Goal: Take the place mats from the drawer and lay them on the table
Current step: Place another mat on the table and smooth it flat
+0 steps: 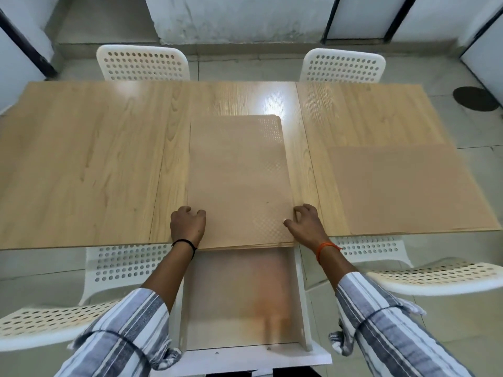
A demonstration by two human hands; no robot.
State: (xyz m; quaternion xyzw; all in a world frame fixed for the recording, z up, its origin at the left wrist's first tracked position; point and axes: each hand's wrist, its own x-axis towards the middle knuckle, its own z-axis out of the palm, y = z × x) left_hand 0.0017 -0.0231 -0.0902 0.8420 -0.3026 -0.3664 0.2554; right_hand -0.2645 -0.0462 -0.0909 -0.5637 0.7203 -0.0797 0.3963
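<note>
A stack of tan place mats [239,180] lies lengthwise on the middle of the wooden table [81,159], its near edge at the table's front edge. My left hand [187,224] rests curled on the stack's near left edge. My right hand [306,223] pinches the near right edge with its fingertips. One more tan place mat [408,189] lies flat on the table's right part. Below the table's front edge the white drawer [239,300] stands pulled out, and I see nothing inside it.
Two white perforated chairs [143,62] [343,65] stand at the table's far side. Two more perforated chairs [54,319] [441,276] flank the drawer on my side. A dark round drain cover [475,98] lies on the floor at right.
</note>
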